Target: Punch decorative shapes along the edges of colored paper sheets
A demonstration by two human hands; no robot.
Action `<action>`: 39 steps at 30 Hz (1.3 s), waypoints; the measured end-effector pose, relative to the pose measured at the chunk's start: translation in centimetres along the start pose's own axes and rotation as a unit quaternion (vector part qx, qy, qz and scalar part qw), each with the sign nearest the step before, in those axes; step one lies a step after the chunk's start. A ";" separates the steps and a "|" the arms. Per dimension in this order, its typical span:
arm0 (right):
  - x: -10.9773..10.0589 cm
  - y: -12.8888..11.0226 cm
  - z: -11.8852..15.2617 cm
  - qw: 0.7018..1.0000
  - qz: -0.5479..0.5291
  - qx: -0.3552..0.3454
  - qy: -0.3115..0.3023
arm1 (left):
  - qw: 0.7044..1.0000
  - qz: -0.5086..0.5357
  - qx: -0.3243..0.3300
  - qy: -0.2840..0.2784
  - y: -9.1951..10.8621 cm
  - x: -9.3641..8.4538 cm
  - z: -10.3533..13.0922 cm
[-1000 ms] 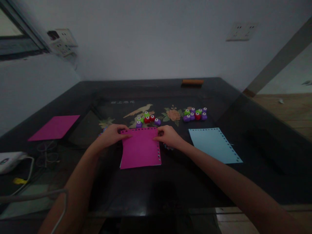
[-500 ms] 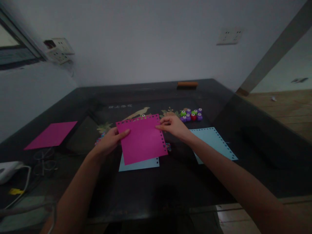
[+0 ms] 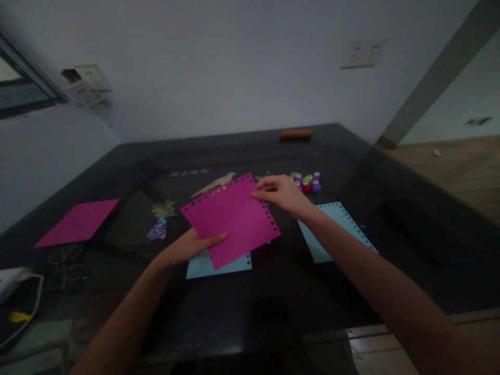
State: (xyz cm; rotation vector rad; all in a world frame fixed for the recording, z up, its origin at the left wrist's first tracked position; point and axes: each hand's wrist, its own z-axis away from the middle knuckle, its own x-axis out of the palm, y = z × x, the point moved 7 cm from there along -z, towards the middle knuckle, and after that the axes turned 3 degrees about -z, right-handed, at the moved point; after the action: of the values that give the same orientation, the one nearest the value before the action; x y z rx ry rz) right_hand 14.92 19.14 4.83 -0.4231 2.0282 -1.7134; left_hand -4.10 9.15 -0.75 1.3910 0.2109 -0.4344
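Note:
A pink paper sheet (image 3: 238, 213) with holes punched along its top and right edges is held tilted above the dark table. My left hand (image 3: 195, 244) grips its lower left part, thumb on top and fingers hidden beneath. At the upper right edge, my right hand (image 3: 279, 191) pinches the same sheet. Partly covered by it, a light blue sheet (image 3: 219, 266) lies on the table. Another light blue sheet (image 3: 332, 229), punched along two edges, lies under my right forearm.
Several small punches (image 3: 307, 183) in purple, green and red stand behind my right hand. Colourful bits (image 3: 158, 229) form a pile at left, near another pink sheet (image 3: 80, 221). Glasses (image 3: 66, 268) and a white device (image 3: 11, 281) lie front left; a brown bar (image 3: 297, 134) is at the back.
The held pink sheet has turned anticlockwise. My left hand has shifted right and down along it, uncovering the colourful pile. The view has moved slightly.

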 end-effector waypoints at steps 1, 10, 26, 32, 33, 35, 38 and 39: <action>0.0 0.0 0.0 1.000 0.001 -0.002 0.000 | 1.000 -0.008 0.004 0.000 0.1 0.0 -0.1; -0.3 -0.2 -0.2 1.000 -0.005 -0.020 0.000 | 0.999 -0.024 0.021 0.044 0.7 -0.6 -0.3; 0.9 3.9 -1.3 0.951 0.306 -0.015 0.051 | 0.967 0.152 0.072 0.189 0.3 -5.3 -1.3; 2.2 5.9 -3.0 0.901 0.430 0.001 0.053 | 0.946 0.229 0.076 0.216 0.9 -5.8 -0.8; 2.4 6.0 -3.2 0.898 0.437 -0.001 0.051 | 0.944 0.235 0.070 0.219 0.7 -5.8 -0.8; 2.9 6.2 -3.5 0.893 0.447 -0.002 0.048 | 0.940 0.248 0.059 0.225 0.5 -5.9 -0.8; 3.3 6.4 -3.6 0.889 0.456 -0.002 0.051 | 0.935 0.268 0.065 0.223 0.3 -5.9 -0.8; 3.4 6.4 -3.5 0.888 0.457 -0.002 0.054 | 0.934 0.273 0.067 0.219 0.4 -5.8 -0.8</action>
State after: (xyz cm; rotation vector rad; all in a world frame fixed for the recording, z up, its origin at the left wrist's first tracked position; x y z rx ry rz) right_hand 10.56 21.57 -1.47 0.5783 1.8259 -1.1286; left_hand -9.09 11.01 1.72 1.5963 0.1462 0.3358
